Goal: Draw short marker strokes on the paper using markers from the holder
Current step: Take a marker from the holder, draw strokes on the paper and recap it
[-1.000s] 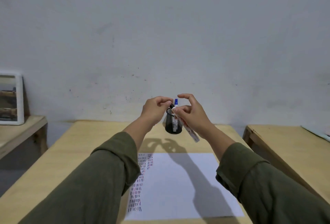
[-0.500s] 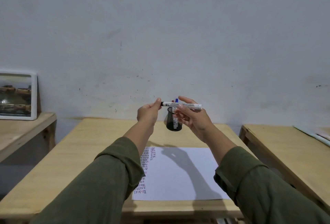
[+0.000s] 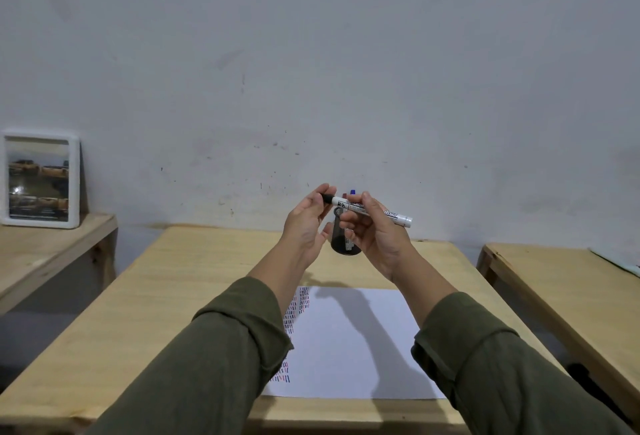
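A white marker [image 3: 398, 215] with a black cap is held level in the air above the far part of the wooden table [image 3: 194, 282]. My right hand [image 3: 375, 235] grips its barrel. My left hand [image 3: 308, 223] pinches the black cap at the marker's left end. Behind the hands stands a dark mesh holder [image 3: 341, 244], partly hidden, with a blue marker tip [image 3: 353, 191] sticking up from it. A white paper [image 3: 349, 348] lies on the table nearer to me, with columns of short dark and red strokes [image 3: 294, 317] along its left edge.
A framed picture [image 3: 40, 180] leans against the wall on a low wooden bench [image 3: 52, 247] at the left. Another wooden table [image 3: 561, 282] stands at the right, with a gap between it and mine. A grey wall [image 3: 311, 71] rises behind.
The marker came out of the holder and turned level between both hands. My left hand has moved onto its black cap while my right hand keeps the barrel.
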